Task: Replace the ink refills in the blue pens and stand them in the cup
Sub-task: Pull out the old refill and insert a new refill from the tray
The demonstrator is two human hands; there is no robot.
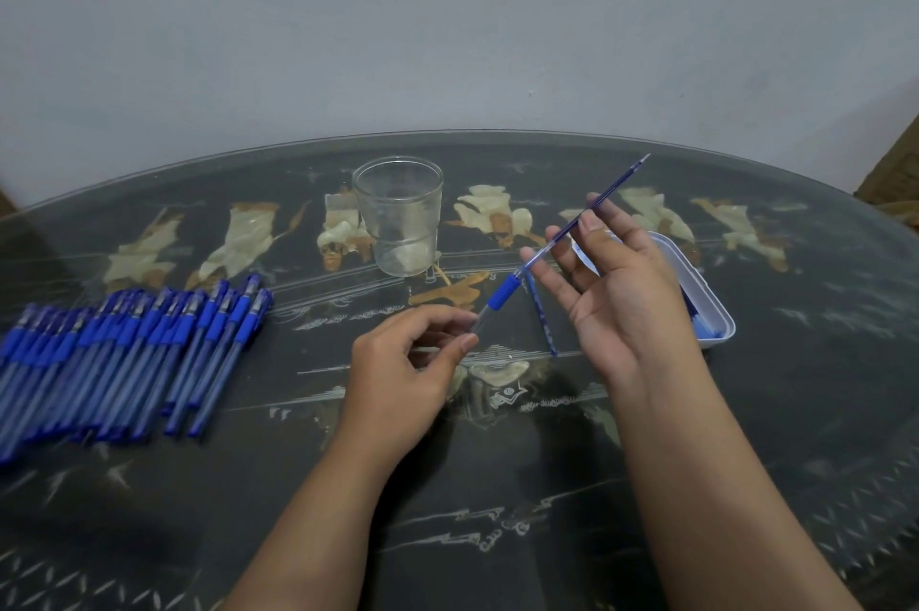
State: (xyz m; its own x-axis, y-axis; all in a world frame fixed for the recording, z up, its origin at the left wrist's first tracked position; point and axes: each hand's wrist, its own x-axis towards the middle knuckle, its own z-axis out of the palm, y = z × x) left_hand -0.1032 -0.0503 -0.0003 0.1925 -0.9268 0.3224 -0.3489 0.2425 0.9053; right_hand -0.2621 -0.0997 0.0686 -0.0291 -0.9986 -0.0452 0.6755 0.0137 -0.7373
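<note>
Refill partly seated in pen barrel, held in front and to the right of the cup [398,212].

The left hand [403,362] pinches the clear rear end of the pen barrel [502,294] between thumb and curled fingers. The right hand [621,292] pinches the ink refill [616,185] between thumb and fingertips [594,202], remaining fingers extended; the refill's lower end enters the barrel's blue grip. Left of the cup lies the row of blue pens [124,352]; right of it, a white tray [716,307].

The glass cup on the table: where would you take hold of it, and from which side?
Probably round the wall of the glass cup, halfway up, from the near side. It stands upright and empty, widening toward the rim, so a wrapped grip should not slip off upward.
</note>
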